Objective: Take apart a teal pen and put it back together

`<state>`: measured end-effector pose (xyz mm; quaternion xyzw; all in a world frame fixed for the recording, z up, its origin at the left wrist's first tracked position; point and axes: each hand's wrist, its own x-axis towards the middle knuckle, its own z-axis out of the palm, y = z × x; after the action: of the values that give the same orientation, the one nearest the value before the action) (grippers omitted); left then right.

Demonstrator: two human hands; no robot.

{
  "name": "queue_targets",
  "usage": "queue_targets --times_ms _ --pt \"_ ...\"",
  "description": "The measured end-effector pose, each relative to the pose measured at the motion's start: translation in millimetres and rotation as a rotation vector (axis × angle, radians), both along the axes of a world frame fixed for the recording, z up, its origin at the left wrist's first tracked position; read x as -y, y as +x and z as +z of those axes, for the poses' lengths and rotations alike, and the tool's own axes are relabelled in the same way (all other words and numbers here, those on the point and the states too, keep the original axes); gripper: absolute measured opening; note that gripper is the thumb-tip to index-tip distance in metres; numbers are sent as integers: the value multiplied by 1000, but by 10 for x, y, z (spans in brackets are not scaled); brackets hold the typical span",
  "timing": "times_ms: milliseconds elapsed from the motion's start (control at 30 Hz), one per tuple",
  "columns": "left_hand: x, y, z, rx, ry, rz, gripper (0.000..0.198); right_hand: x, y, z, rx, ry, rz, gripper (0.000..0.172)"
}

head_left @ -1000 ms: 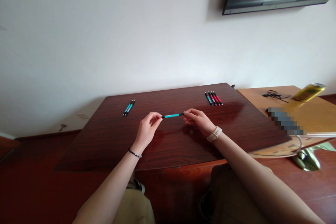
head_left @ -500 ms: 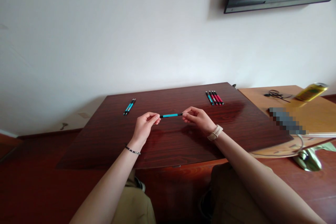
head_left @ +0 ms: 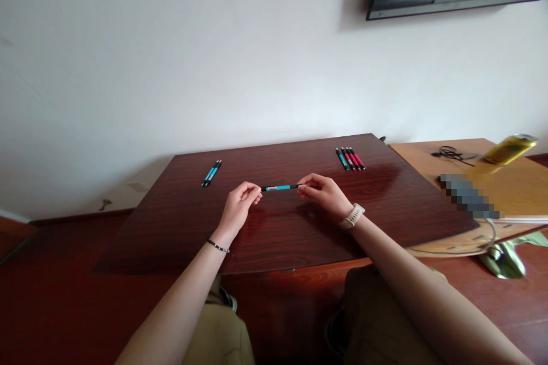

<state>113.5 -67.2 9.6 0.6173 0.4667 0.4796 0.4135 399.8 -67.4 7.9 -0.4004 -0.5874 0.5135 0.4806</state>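
Left hand [head_left: 237,209]: fingertips pinch the teal pen [head_left: 280,187] at its left end.
Right hand [head_left: 327,194]: pinches the right end.
Pen: level above the dark table [head_left: 278,234].
Change: barely shifted since 1 s ago; grip holds.
Aside: 2 teal pens [head_left: 211,173] far left.

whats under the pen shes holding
Only bare dark table shows under the teal pen, which both hands, left and right, pinch by its ends above the wood. Nothing lies beneath. Fingertips cover both pen ends.
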Motion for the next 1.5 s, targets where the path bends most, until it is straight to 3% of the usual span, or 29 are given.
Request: queue_targets --times_ms 200,400,500,667,833,900,1033,1100,1300,1367,1500 --pt "9 32 -25 -72 -60 17 43 13 -6 2 -14 -16 8 38" --pt "55 59 59 -61 -36 -52 38 9 -8 -10 -17 -17 0 37" --pt "58 56 58 -101 -21 -26 32 9 -13 -7 -17 -26 5 38" --pt "49 61 18 -140 -103 33 58 11 -14 -12 9 3 49 38" --pt "53 87 44 -56 -78 -102 38 7 -5 -26 12 1 28 36" --pt "43 77 27 -91 -52 -61 36 6 -5 -28 24 6 36 36" --pt "19 43 -33 -211 -87 74 60 6 -14 -23 68 42 55 36" --pt "24 43 -30 -226 -125 81 66 3 -15 -23 80 53 52 36" --pt "76 90 66 -70 -79 -102 40 -13 7 -42 48 20 33 35" --pt "68 83 58 -83 -85 -72 38 -17 12 -44 48 21 48 34" --pt "9 5 -1 -9 -199 49 61 -43 47 -38 38 24 19 35"
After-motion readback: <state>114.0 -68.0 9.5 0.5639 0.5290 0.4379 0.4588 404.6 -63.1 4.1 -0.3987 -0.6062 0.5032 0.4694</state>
